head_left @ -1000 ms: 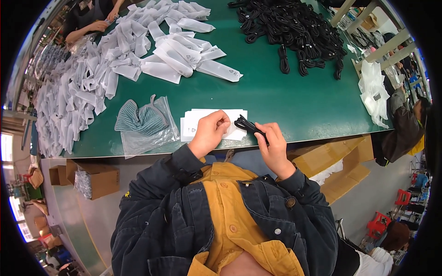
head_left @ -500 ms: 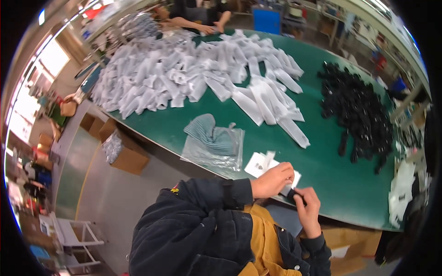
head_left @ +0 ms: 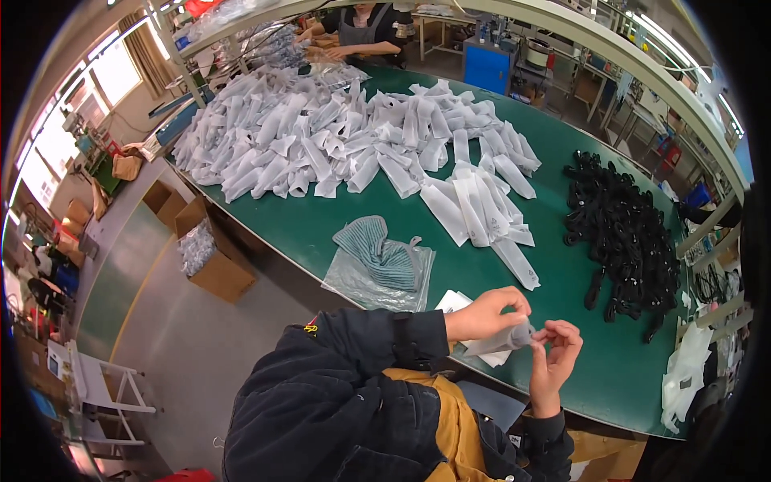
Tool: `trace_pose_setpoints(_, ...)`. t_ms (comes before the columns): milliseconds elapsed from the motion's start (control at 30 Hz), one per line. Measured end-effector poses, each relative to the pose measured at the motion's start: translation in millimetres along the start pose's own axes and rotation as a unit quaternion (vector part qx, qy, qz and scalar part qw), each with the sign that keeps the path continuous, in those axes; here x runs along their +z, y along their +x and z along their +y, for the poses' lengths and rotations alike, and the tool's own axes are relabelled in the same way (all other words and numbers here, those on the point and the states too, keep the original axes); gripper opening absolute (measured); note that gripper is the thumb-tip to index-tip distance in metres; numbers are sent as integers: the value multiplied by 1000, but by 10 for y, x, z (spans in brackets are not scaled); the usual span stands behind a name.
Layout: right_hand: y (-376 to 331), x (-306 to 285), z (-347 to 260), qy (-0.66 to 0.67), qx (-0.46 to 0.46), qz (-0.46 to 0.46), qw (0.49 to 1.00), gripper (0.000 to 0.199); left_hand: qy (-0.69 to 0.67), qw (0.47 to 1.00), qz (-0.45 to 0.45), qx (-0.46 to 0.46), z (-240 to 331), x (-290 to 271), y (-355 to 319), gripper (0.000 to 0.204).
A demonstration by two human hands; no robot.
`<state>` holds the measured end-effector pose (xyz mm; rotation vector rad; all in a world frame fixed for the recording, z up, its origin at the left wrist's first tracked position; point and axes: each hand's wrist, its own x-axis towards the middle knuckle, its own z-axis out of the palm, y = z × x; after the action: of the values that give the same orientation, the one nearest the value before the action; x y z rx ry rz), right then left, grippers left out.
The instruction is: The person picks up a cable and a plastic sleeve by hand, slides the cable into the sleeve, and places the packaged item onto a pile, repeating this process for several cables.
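Note:
At the near table edge, my left hand (head_left: 488, 312) is closed on a small translucent white pouch (head_left: 490, 344). Something dark shows greyish through the pouch's right end; its exact kind is hidden. My right hand (head_left: 556, 360) has thumb and forefinger pinched at that same end, with the other fingers curled. Under and behind the pouch lie white printed sheets or flat pouches (head_left: 454, 302), partly covered by my left hand. A grey-blue ribbed knit piece (head_left: 377, 251) rests on a clear plastic bag (head_left: 341, 277), left of my hands.
Frosted pouches (head_left: 297, 132) are heaped over the far left of the green table (head_left: 562, 273), with several more nearer the middle. Black bundled straps or cords (head_left: 622, 233) pile up at right. A person (head_left: 365, 36) works across the table. Open cardboard boxes (head_left: 221, 269) stand on the floor at left.
The black item that was in my right hand now shows inside the pouch. My right hand has risen to the pouch's end, and the view has tilted up.

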<state>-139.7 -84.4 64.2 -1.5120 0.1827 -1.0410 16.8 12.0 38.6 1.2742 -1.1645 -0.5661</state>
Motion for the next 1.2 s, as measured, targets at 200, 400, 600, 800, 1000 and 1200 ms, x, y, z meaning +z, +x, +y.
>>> trace_pose_setpoints(200,185,-131,-53,-295,-147,-129,935,22,-123,981,-71,-136,180,-94,257,14)
trace_pose_setpoints(400,972,-484,208,-393,-114,-1,913,19,219,921,289,142,19,-1279,784,21)
trace_pose_setpoints(600,1166,-1421,1115,-638,-36,-25,769,28,276,959,45,43,133,-607,287,19)
trace_pose_setpoints(800,1007,-1320,1095,-661,18,-85,746,34,310,940,-131,50,-290,69,-287,32)
trace_pose_setpoints(1000,653,-1416,1065,-676,-6,-107,730,35,370,917,-128,77,-515,293,-369,20)
trace_pose_setpoints(1200,347,-1368,1070,-587,4,-73,806,23,301,949,-75,62,-459,361,-415,13)
